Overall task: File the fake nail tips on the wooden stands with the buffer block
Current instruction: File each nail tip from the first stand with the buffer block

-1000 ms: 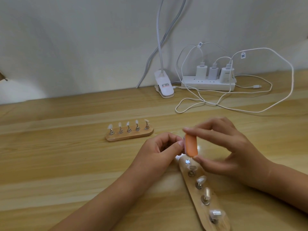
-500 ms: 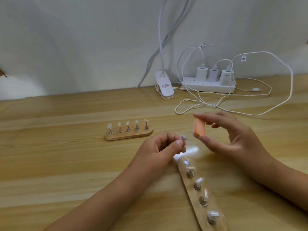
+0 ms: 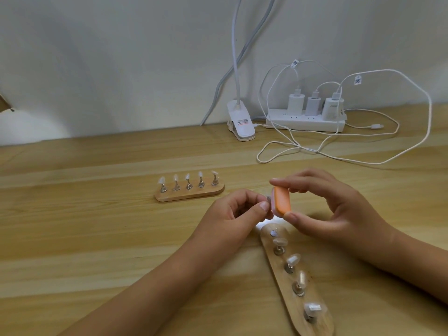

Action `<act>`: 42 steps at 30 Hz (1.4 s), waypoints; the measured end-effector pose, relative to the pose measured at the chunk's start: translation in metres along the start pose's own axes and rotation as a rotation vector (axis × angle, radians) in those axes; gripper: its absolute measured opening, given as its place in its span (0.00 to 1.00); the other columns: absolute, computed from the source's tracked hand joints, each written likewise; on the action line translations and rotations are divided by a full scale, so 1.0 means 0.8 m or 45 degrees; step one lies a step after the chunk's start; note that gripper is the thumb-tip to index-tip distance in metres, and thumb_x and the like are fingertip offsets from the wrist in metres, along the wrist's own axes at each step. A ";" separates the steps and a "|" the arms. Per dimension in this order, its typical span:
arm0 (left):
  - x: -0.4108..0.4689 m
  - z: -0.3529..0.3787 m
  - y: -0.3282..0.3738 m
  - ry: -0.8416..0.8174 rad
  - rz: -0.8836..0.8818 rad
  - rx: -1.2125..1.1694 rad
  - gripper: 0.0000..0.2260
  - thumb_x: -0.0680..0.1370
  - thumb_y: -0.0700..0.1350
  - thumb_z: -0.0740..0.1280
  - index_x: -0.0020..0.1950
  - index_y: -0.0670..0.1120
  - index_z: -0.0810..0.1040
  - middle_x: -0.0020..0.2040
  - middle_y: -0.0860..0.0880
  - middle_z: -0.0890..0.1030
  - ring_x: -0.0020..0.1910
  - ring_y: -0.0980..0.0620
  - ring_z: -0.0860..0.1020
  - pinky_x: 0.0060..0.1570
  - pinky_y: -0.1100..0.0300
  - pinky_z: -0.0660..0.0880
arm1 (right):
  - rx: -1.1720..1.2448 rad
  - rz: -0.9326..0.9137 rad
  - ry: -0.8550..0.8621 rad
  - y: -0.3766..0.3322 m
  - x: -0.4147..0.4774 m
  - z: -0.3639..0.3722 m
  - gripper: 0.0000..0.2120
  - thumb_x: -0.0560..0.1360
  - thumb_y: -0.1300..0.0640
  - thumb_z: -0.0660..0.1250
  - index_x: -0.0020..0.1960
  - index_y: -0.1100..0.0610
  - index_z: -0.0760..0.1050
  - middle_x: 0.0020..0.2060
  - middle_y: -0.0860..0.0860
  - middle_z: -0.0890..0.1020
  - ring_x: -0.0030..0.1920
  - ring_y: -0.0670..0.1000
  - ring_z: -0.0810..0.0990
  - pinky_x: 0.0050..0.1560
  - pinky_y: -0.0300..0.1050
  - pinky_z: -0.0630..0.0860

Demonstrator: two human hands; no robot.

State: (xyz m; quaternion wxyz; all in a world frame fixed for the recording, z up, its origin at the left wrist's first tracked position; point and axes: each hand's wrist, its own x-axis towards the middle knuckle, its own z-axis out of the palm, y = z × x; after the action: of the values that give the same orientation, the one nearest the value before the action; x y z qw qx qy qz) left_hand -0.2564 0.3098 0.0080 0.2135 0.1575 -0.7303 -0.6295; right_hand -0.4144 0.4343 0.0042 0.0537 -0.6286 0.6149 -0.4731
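The left hand (image 3: 242, 210) pinches a small clear nail tip (image 3: 268, 198) in curled fingers, so most of it is hidden. The right hand (image 3: 337, 209) holds the little orange and pink buffer block (image 3: 281, 200) by its ends, and the block looks to touch the tip. Both sit just above the top end of the near long wooden stand (image 3: 303, 300). The tip is tiny, so a hard rub could pop it out and onto the light wooden table (image 3: 97, 238). The right arm hangs close by four more tips (image 3: 293, 259) on that stand and could bump them. The other wooden stand (image 3: 189, 195) is apart on the left. The white cables (image 3: 339, 156) lie well behind, so the hands have room.
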 end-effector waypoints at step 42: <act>0.000 -0.006 -0.007 0.069 0.054 0.374 0.05 0.75 0.37 0.71 0.42 0.46 0.83 0.48 0.55 0.79 0.46 0.58 0.80 0.50 0.66 0.77 | 0.382 0.457 0.201 0.010 0.011 -0.010 0.19 0.70 0.48 0.70 0.60 0.47 0.81 0.50 0.44 0.85 0.55 0.49 0.80 0.57 0.40 0.76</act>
State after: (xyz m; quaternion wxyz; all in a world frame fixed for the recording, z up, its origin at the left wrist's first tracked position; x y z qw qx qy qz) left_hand -0.2539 0.3048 0.0028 0.2210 0.1883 -0.8117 -0.5068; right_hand -0.4275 0.4289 0.0080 0.1815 -0.4554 0.6419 -0.5896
